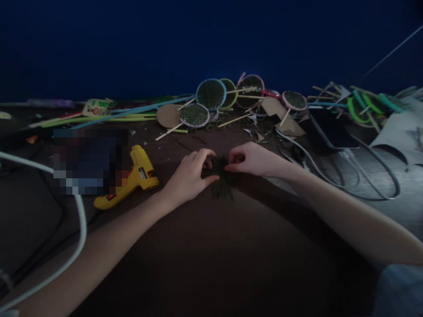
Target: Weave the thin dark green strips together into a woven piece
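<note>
A small woven piece of dark green strips [222, 187] lies on the dark table between my hands, its loose ends pointing toward me. My left hand [194, 172] is at its left side, thumb and fingers curved round its edge. From the right, my right hand [247, 159] pinches its upper right part between thumb and forefinger. The fingertips of both hands are partly hidden in shadow against the dark strips.
A yellow glue gun [140, 169] lies left of my left hand, beside a blurred-out block. Behind are small round fans [211, 94] with sticks, cardboard and scraps. On the right lie a phone [333, 127] and cables. A white cable [82, 220] crosses the left side.
</note>
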Motion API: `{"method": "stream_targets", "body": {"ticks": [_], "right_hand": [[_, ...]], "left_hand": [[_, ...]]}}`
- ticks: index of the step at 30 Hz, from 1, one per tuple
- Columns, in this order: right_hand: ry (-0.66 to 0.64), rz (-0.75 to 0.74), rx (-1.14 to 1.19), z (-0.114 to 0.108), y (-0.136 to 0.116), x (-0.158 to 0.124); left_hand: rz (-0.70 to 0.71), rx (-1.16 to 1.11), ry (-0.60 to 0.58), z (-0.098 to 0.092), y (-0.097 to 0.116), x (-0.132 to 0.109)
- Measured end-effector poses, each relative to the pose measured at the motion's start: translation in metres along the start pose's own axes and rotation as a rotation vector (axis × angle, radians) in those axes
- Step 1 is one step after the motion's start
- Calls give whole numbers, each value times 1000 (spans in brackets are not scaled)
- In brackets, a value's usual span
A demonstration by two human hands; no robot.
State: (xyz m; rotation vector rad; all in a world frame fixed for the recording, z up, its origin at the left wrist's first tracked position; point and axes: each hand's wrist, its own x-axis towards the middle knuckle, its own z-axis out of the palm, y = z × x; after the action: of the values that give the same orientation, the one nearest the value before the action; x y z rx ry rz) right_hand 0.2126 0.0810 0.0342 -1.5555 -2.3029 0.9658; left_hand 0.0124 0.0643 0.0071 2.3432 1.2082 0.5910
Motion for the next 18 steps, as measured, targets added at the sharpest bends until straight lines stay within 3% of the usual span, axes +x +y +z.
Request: {"method": "stream_targets", "body": {"ticks": [18], "right_hand": [[-37, -6, -39, 0, -1, -1]], "left_hand": [[80, 60, 28, -1, 1, -2]]}}
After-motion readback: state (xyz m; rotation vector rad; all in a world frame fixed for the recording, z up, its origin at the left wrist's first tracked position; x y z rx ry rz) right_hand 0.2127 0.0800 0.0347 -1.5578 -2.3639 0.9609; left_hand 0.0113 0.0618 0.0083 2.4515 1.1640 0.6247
